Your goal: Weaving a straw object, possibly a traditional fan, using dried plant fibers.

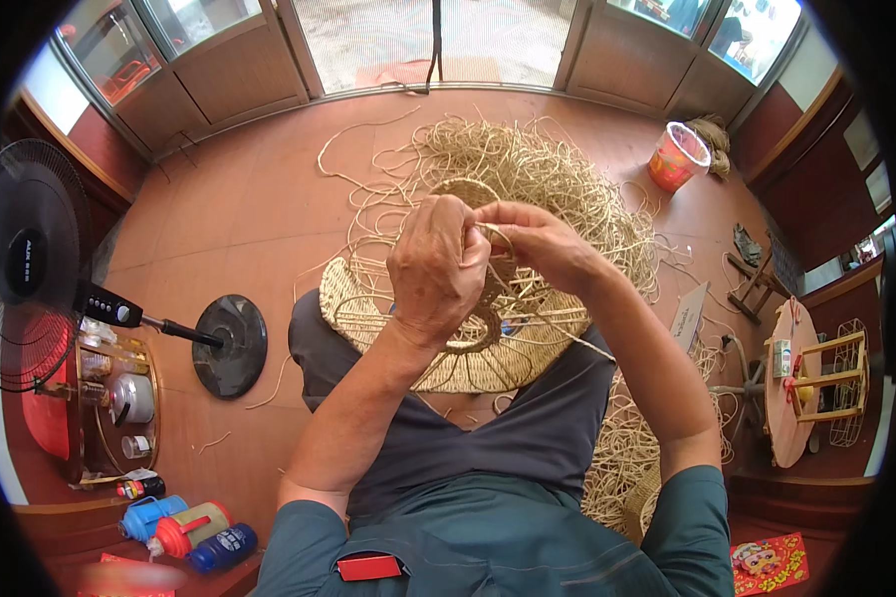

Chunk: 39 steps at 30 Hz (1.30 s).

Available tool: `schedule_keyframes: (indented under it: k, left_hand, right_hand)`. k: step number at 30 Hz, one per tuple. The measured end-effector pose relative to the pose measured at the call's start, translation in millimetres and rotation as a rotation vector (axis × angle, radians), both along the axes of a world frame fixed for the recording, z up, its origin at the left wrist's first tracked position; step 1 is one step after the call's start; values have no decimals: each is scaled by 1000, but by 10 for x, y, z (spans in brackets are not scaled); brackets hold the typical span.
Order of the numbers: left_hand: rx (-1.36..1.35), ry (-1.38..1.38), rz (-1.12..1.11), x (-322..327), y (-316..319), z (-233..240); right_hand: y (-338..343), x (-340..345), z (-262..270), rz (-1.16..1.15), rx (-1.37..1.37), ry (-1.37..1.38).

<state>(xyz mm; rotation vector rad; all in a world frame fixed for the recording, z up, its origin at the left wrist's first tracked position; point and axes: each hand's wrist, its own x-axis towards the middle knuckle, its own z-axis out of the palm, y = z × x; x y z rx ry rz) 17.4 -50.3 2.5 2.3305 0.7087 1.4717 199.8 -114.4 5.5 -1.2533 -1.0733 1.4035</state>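
Observation:
A woven straw-cord piece on a wire frame (519,366) lies across my knees, its broad curved band reaching from the left knee to the right. Above it my left hand (439,261) is closed on a narrower woven part that rises from the middle. My right hand (541,242) is beside it, thumb and fingers pinching a strand of straw cord (499,233) that loops between the two hands. The woven part's top edge (467,190) shows just behind my left hand. My fingers hide the spot where the strand meets the weave.
Beyond my knees a big tangled heap of straw cord (537,160) covers the floor; more cord (627,448) lies at my right. A standing fan (230,347) and bottles (224,547) are at the left. To the right are a plastic bucket (672,168) and a round wooden table (788,418).

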Motion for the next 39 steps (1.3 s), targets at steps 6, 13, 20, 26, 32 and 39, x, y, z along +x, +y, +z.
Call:
schedule_keyframes:
  k: [6, 13, 20, 26, 32, 39]
  left_hand:
    - [-1, -22, 38, 7, 16, -30]
    - [-132, -25, -39, -47, -36, 68]
    - [-603, 69, -321, -269, 114, 241]
    - [-622, 81, -464, -239, 237, 278]
    - [-525, 91, -410, -259, 237, 169]
    - [-639, -4, -529, -335, 244, 97]
  right_hand:
    - [145, 107, -17, 135, 17, 233]
    - [179, 51, -3, -15, 41, 236]
    - [175, 186, 387, -170, 280, 127]
    - [-231, 363, 976, -163, 425, 29]
    - [-1091, 760, 1177, -278, 487, -16]
    - [-2394, 1291, 541, -716, 224, -274]
